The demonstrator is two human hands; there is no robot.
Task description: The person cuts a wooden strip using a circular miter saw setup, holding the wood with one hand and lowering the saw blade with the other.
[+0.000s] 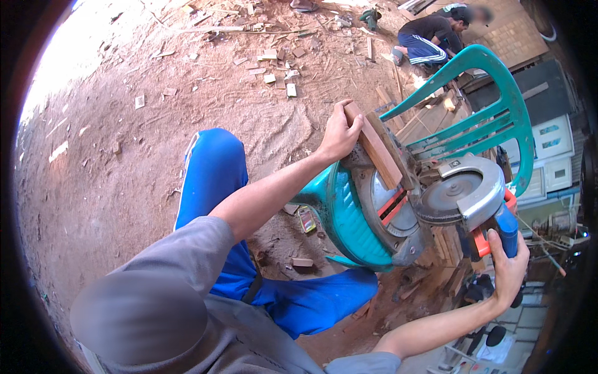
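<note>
A miter saw [468, 194] rests on the seat of a green plastic chair [349, 215]. My left hand [339, 132] is closed round the far end of a reddish wooden block [375, 149], which lies along the saw's fence. The block's near end stops close to the red slot [392, 207] in the saw's table. My right hand [509, 267] grips the blue saw handle [506, 232] at the right. The round blade [450, 194] is raised beside the block and apart from it, partly covered by a silver guard.
Wood offcuts [291, 90] litter the dirt floor ahead. Another person [430, 38] crouches over boards at the far right. The green chair's backrest [520, 118] rises behind the saw. My bent knees in blue trousers [218, 159] flank the chair's near side. White cabinets [554, 140] stand at the right.
</note>
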